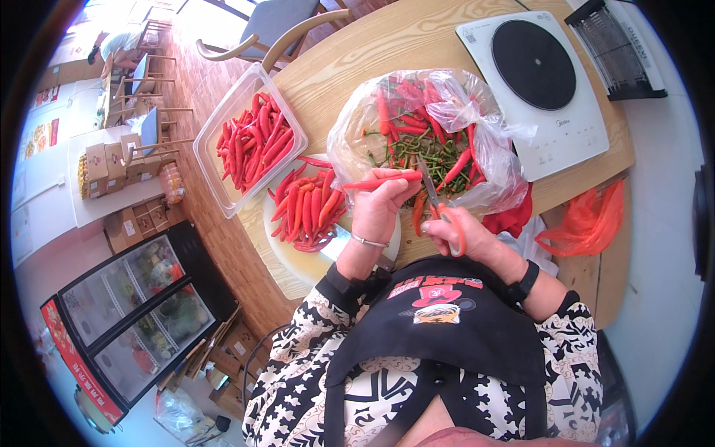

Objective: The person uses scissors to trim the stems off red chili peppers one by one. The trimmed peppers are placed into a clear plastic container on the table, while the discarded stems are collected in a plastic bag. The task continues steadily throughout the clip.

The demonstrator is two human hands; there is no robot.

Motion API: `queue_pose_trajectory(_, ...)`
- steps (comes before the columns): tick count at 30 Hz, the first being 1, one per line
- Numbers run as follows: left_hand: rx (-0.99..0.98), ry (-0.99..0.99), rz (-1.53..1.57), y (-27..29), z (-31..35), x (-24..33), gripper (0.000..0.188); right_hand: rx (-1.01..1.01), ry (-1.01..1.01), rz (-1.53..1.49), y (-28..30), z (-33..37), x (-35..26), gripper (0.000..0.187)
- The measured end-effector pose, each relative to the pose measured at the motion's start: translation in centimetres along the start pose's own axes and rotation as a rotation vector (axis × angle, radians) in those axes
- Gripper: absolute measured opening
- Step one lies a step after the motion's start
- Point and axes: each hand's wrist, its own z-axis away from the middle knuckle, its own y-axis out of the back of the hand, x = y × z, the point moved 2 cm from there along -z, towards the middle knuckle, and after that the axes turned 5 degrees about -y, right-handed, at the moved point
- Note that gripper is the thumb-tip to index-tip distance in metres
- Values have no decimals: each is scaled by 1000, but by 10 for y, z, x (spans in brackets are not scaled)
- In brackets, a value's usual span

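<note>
Between the fingers of my left hand (377, 211) is a long red chili pepper (380, 181), held level with its stem end toward the right. My right hand (462, 231) grips orange-handled scissors (451, 216), whose blades point up and away beside the pepper's right end. Beneath and beyond both hands lies an open clear plastic bag (350, 141) with red chilies and many cut green stems (432, 153). To the left, a heap of red chilies (309, 205) rests on a round cutting board (287, 261), next to a cleaver (339, 242) partly hidden by my left arm.
A clear plastic tub (212, 145) of red chilies stands at the table's left edge. A white induction cooker (581, 141) sits at the right, near a red plastic bag (588, 223). Chairs (279, 30) stand beyond the wooden table (350, 56); a glass-door display fridge (134, 298) is further left.
</note>
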Motion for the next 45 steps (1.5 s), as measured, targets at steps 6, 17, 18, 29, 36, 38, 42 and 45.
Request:
queue_pose_trajectory(6,60,-157,-285,23,-45,7,16,48,56,-233,16,1,0,31)
queue_pose_trajectory(17,156,30,-793,7,-126,6,28,62,56,-26,4,-3,10,32)
queue_pose_trajectory(18,164,80,-675,3,-120,9,26,57,52,-3,4,-3,11,32)
queue_pose_trajectory(29,-90,334,178,11,-29,3,32,76,16,9,-11,-14,14,27)
queue_pose_trajectory(36,-75,203,175,3,-5,-10,37,127,37,107,-10,-14,5,25)
queue_pose_trajectory(38,-34,170,201,4,-2,0,31,181,43,129,-9,-14,7,25)
queue_pose_trajectory(42,-105,93,124,26,-9,8,30,225,74,159,-4,-13,14,25)
queue_pose_trajectory(45,-91,96,94,29,-6,9,28,204,58,168,-6,-9,6,26)
